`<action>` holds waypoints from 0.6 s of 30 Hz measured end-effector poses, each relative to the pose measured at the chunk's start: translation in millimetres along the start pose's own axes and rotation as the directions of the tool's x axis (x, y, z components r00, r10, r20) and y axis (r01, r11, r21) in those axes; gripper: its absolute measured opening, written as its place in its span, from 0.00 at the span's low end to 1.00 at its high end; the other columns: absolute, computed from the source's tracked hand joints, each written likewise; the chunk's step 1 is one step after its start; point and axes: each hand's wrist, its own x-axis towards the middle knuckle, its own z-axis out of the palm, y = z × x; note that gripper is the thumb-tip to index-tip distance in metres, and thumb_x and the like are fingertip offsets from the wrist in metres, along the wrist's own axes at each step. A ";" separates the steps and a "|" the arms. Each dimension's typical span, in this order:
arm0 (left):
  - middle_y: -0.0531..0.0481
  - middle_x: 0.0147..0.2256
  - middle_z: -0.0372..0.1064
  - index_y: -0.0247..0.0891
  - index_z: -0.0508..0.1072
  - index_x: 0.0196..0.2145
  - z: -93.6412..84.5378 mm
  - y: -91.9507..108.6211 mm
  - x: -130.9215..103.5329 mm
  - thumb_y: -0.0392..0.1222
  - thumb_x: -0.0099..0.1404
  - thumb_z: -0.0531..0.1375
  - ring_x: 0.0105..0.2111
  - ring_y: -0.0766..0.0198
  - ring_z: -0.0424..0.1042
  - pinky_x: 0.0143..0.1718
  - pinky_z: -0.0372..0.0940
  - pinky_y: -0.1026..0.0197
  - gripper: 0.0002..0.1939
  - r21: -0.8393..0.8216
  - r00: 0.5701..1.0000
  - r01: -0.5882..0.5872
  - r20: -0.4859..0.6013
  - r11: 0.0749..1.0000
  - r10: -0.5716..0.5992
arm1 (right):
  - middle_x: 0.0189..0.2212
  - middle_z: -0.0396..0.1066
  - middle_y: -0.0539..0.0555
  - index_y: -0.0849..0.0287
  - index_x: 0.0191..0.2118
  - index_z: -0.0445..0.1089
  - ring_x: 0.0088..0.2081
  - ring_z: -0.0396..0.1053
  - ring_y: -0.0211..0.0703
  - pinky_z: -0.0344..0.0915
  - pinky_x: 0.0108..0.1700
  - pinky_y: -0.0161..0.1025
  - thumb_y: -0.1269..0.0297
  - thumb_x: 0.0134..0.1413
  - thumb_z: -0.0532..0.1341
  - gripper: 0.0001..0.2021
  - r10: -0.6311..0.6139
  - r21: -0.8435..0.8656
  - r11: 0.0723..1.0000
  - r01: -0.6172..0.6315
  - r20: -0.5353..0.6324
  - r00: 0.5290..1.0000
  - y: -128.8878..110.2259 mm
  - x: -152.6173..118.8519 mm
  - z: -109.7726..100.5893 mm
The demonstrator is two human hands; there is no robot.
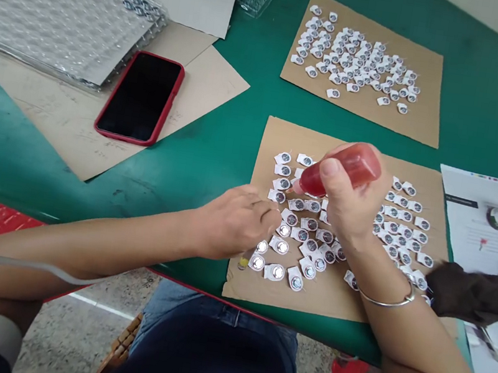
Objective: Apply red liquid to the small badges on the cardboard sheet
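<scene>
My right hand [355, 203] is wrapped round a red squeeze bottle [344, 169], tilted with its nozzle pointing down to the left, over small white pieces. My left hand [240, 223] is closed at the left side of the near cardboard sheet [329, 303]; what its fingers hold, if anything, is hidden. Below that hand a small clear and yellow item [244, 260] shows in part. Many small white tabs with round, dark or silvery centres [274, 271] lie in rough rows on the sheet. Some of them are covered by my hands.
A second cardboard sheet [422, 125] with similar tabs lies farther back. On the left are a red-cased phone [140, 97], clear plastic trays [53, 17] and brown paper [213, 80]. At the right are a printed sheet [462, 239] and a dark cloth-like item [472, 294].
</scene>
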 end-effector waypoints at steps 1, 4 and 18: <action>0.47 0.24 0.71 0.34 0.65 0.28 -0.2 1.0 0.5 0.30 0.59 0.50 0.27 0.62 0.70 0.31 0.65 0.59 0.07 0.024 1.000 -0.010 -0.017 1.000 0.010 | 0.25 0.66 0.48 0.53 0.28 0.66 0.28 0.71 0.39 0.66 0.22 0.36 0.48 0.38 0.67 0.16 -0.011 -0.017 1.000 0.011 0.000 1.000 1.5 -0.7 -0.3; 0.47 0.25 0.71 0.34 0.66 0.27 -0.2 1.8 0.5 0.30 0.60 0.50 0.26 0.62 0.70 0.30 0.65 0.59 0.07 0.040 0.996 -0.018 -0.090 0.999 0.022 | 0.26 0.67 0.49 0.52 0.29 0.67 0.30 0.72 0.42 0.66 0.22 0.38 0.47 0.39 0.66 0.16 -0.073 -0.037 0.997 0.073 -0.008 0.997 3.0 -0.8 -1.4; 0.49 0.24 0.69 0.35 0.65 0.27 1.4 0.8 -1.5 0.33 0.61 0.50 0.25 0.64 0.68 0.29 0.63 0.59 0.07 0.034 0.993 0.012 -0.115 0.999 -0.008 | 0.23 0.66 0.49 0.52 0.26 0.68 0.26 0.70 0.39 0.63 0.21 0.37 0.50 0.44 0.64 0.12 -0.157 -0.095 0.984 0.152 -0.052 0.986 -1.8 1.5 0.1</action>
